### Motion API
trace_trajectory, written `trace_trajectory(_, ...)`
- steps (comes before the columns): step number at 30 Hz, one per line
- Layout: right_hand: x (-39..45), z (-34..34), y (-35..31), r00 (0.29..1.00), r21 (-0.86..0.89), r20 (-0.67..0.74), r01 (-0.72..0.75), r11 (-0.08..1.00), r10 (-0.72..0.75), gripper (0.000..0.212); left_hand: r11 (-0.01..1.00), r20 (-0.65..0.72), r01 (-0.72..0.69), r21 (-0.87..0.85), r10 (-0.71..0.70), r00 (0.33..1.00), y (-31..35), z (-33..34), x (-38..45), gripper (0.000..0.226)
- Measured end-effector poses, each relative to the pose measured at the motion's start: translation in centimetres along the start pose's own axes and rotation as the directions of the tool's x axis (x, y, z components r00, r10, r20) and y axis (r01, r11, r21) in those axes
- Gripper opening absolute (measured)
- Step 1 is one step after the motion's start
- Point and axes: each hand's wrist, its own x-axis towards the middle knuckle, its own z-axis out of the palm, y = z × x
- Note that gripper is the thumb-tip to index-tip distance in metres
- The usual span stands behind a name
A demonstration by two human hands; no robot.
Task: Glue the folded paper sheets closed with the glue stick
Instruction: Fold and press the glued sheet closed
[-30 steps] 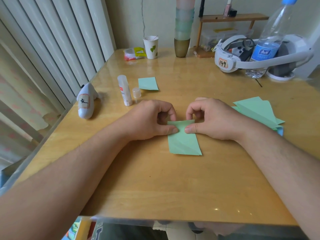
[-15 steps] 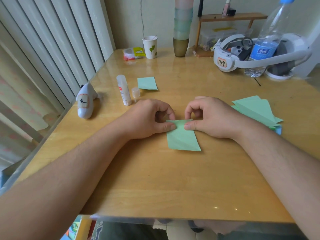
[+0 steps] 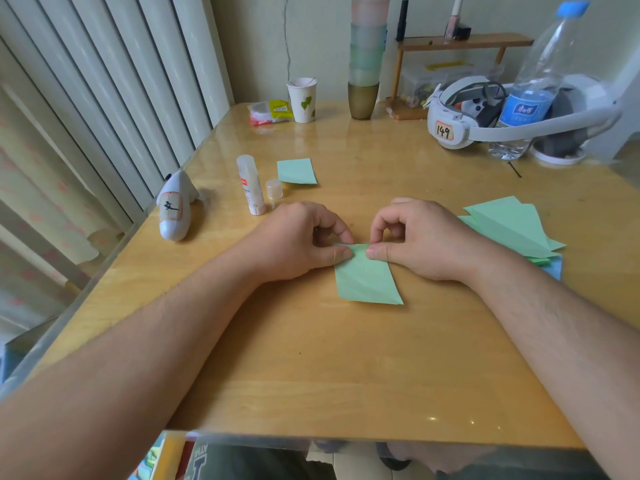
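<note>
The wooden worktop (image 3: 346, 358) carries a folded green sheet (image 3: 367, 278) at its middle. The left hand (image 3: 298, 242) and right hand (image 3: 422, 237) pinch the sheet's far edge from either side, fingers curled. The uncapped glue stick (image 3: 250, 185) stands beyond the left hand, its cap (image 3: 274, 189) just beside it.

Folded green sheet flat in front of me, glue stick uncapped.
I see the green folded sheet (image 3: 367, 278) mid-counter; the glue stick (image 3: 250, 186) stands upright beside its cap (image 3: 274, 189); more folded sheets (image 3: 512, 228) fan out right.
</note>
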Motion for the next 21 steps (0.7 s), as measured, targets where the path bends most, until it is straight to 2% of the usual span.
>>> trace_trajectory(5,0.4,0.5,-0.8,0.999,-0.022,-0.012,0.034,0.999,-0.034,0.017,0.998,-0.037,-0.007,0.055,0.009,0.999,0.4,0.7,0.3,0.007)
trace_trajectory(11,0.4,0.6,-0.9,0.999,-0.036,-0.012,0.035,0.999,-0.035,0.015,0.999,-0.050,0.026,0.029,-0.024,0.998,0.1,0.7,0.2,0.003)
trace_trajectory(21,0.5,0.9,-0.5,0.999,-0.096,-0.037,0.015,0.995,-0.019,0.026,0.995,-0.095,0.075,0.061,-0.069,0.993,0.2,0.9,0.6,0.005)
